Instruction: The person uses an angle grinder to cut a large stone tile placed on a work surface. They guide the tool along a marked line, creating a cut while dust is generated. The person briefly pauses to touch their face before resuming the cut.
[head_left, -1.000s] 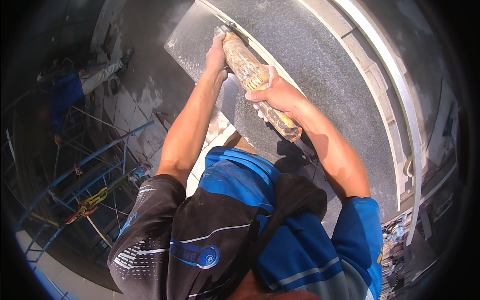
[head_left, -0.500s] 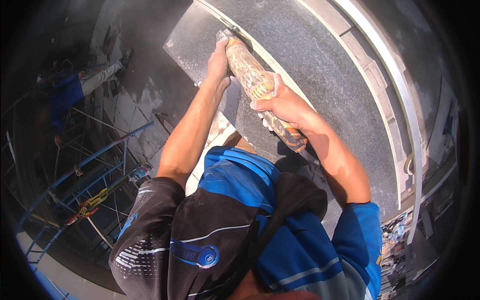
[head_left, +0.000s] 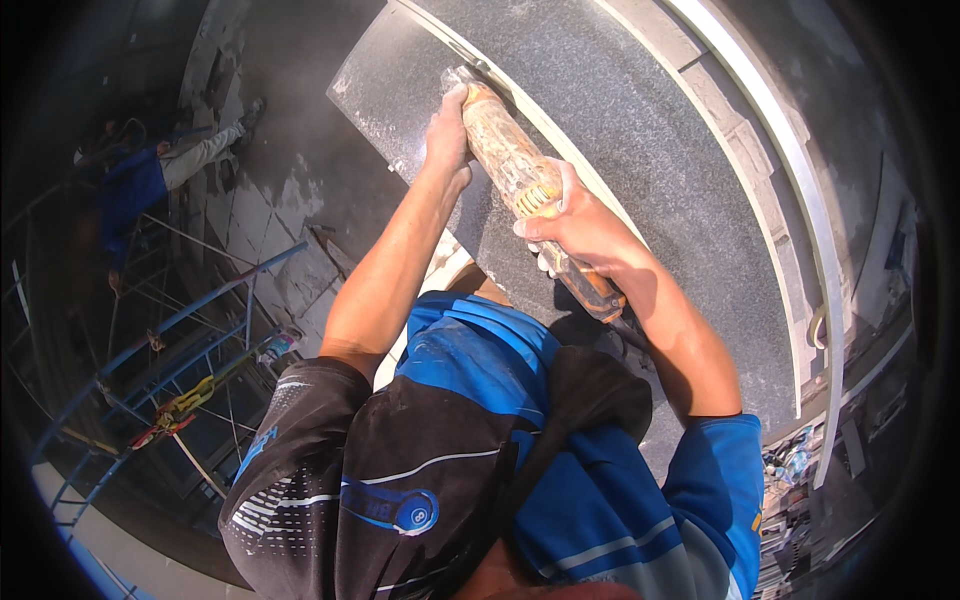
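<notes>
Both of my hands grip a dusty yellow-and-black angle grinder (head_left: 507,148), held at a slant over a dark grey speckled stone slab (head_left: 640,130). My left hand (head_left: 447,130) is closed round the grinder's head end. Further down the body, my right hand (head_left: 578,218) wraps the rear part, and a dark cord leaves the tail end. White dust coats my fingers. The grinder's head lies along a pale strip (head_left: 545,125) that crosses the slab. Its disc is hidden from me.
A long metal straightedge (head_left: 800,170) curves past the slab's right side. Blue scaffolding (head_left: 190,320) stands at the left, with yellow-and-red straps (head_left: 180,410) on it. Another person in blue (head_left: 140,195) is at the far left. Scraps and debris (head_left: 800,510) lie at lower right.
The grinder and both hands have shifted slightly right and toward me along the pale strip. My grip stays the same.
</notes>
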